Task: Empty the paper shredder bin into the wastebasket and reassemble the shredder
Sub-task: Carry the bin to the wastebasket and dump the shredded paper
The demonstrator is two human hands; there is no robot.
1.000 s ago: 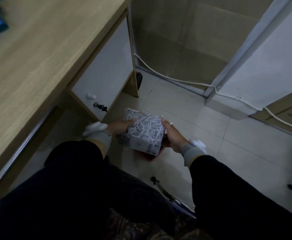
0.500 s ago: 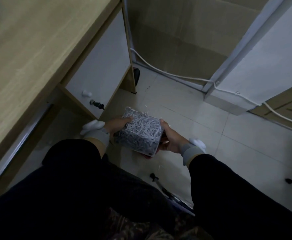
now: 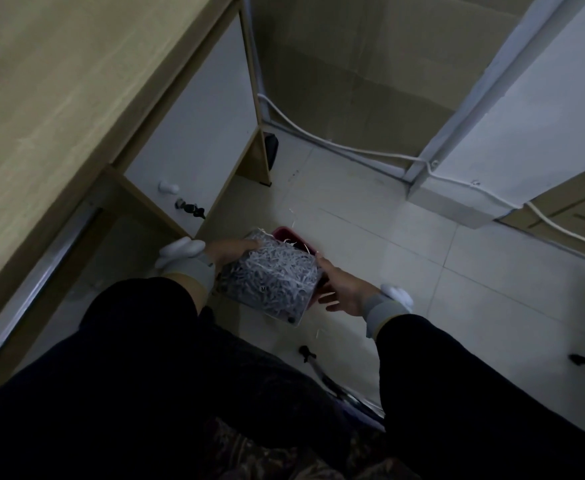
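The clear shredder bin, packed with white paper shreds, is tipped over with its open top facing away from me, above a red wastebasket on the floor. Only the basket's far rim and a strip at the right show. My left hand grips the bin's far left edge, fingers curled over it. At the bin's right side my right hand has its fingers straight and spread, the thumb touching the bin's corner. The shredder head is out of view.
A wooden desk fills the left, with a white cabinet door bearing a knob and a key. A white cable runs along the wall base. Loose shreds lie on the tiled floor. A black chair part sits near my legs.
The bin has tipped further over, and the red wastebasket's far rim has come into view. My right hand has gone from gripping the bin to flat, spread fingers beside it.
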